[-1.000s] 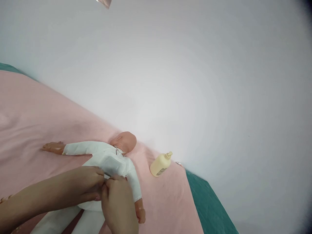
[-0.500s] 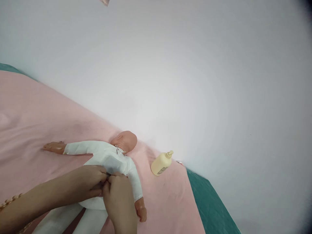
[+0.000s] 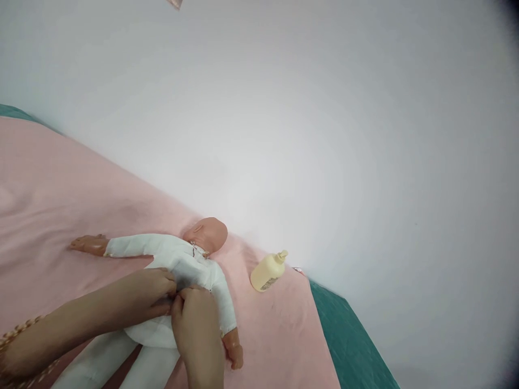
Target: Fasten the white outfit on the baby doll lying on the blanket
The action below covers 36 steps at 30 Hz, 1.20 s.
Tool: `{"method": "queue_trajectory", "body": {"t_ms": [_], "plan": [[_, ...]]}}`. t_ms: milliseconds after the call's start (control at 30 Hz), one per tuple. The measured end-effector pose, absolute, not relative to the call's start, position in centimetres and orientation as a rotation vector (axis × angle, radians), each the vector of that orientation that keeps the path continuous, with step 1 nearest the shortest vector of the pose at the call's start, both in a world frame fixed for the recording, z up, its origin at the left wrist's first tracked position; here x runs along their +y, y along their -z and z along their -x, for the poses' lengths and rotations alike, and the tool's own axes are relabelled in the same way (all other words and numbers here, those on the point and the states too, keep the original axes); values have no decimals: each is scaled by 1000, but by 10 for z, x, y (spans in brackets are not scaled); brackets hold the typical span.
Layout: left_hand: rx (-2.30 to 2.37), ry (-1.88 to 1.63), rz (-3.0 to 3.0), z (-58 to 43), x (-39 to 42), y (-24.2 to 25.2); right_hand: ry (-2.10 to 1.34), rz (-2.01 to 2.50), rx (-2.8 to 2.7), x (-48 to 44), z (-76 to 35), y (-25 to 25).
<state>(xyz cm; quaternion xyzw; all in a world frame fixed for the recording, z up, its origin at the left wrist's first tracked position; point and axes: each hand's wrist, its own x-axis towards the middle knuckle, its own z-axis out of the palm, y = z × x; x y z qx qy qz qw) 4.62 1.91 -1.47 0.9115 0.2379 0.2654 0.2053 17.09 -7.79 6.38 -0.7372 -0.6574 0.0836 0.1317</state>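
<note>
Working, seemingly midway, on the doll [image 3: 166, 253] between seven and eight o'clock, you curl left hand [image 3: 156, 292] and right hand [image 3: 198, 316] fingers together over it, though what they grasp or have finished can't be told.

Doll [image 3: 166, 251] and yellow pump bottle [image 3: 267, 273] on a pink sheet [image 3: 279, 329]

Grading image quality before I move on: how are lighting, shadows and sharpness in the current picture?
Head view: the wall is brightest mid-picture, greying outward, with dark corners at the right; head view: a faint soft shadow left of the yellow bottle; head view: left hand and right hand look slightly soft at the fingertips, so what lies between them is unclear.
</note>
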Motion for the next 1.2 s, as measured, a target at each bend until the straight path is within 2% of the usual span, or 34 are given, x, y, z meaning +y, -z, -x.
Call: {"method": "queue_trajectory", "body": {"t_ms": [133, 333, 833, 1200], "plan": [[638, -696, -2420, -41, 26, -9, -211, 2026, -1701, -71, -182, -58], [645, -1074, -2419, -46, 42, 1, -107, 1770, -1521, -52, -197, -31], [715, -930, -2439, -52, 46, 18, -209, 1861, -1546, -43, -190, -18], [741, -1026, -2463, -54, 46, 20, -117, 1685, -1535, -43, -188, -12]]}}
